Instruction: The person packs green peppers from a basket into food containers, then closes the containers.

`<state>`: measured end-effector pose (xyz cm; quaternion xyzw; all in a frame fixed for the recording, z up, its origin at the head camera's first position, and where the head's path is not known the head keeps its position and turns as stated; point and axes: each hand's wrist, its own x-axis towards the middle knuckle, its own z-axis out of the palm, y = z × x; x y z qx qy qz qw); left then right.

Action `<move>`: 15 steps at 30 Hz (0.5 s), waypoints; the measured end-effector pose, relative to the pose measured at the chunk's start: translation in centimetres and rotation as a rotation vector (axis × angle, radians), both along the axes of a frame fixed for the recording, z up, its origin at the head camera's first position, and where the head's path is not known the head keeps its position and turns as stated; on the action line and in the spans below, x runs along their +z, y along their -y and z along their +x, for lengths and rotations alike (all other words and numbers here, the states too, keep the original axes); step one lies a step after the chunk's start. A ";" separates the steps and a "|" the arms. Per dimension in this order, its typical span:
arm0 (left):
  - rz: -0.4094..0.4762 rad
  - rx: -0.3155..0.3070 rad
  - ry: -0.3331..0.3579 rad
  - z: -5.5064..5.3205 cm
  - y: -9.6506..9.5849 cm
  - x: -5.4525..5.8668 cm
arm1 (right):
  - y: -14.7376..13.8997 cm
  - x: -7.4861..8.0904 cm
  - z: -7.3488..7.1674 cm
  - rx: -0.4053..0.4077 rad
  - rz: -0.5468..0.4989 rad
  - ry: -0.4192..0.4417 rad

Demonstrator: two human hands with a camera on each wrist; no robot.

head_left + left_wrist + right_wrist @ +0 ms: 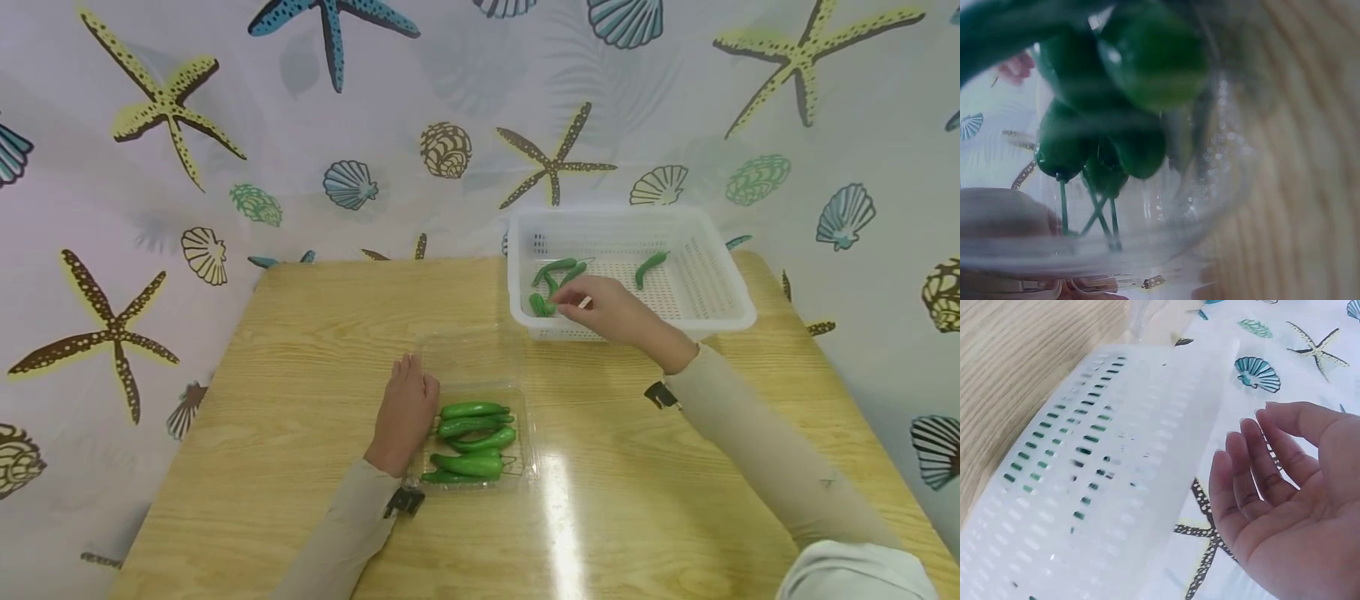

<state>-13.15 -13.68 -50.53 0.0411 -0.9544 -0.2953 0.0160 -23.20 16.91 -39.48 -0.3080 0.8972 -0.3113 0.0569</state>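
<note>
Several green chili peppers (471,427) lie side by side in a clear plastic box (531,442) with its lid (468,354) folded back. My left hand (405,408) rests at the left edge of this box, fingers extended. Close up and blurred, the left wrist view shows peppers (1063,140) through the plastic. Over the front of a white basket (633,325) is my right hand (607,308), near a few peppers (555,265) inside. In the right wrist view the right hand (1291,494) has loosely bent fingers and holds nothing.
Another pepper (649,268) lies apart in the basket's right half. The wooden table (315,333) reaches back to a patterned curtain (405,108) with starfish and shells. The basket's perforated wall (1104,456) rises beside the right hand.
</note>
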 end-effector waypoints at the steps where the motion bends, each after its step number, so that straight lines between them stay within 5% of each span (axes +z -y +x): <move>1: -0.002 0.000 0.001 0.0 0.0 0.0 | -0.3 -0.2 -0.4 -0.008 -0.002 0.001; 7: -0.018 -0.001 0.001 -0.1 0.0 0.0 | -1.3 -1.7 -2.6 -0.064 0.057 0.039; 15: -0.015 -0.004 0.003 -0.2 0.2 -0.4 | -1.6 -3.4 -4.6 -0.099 0.121 0.205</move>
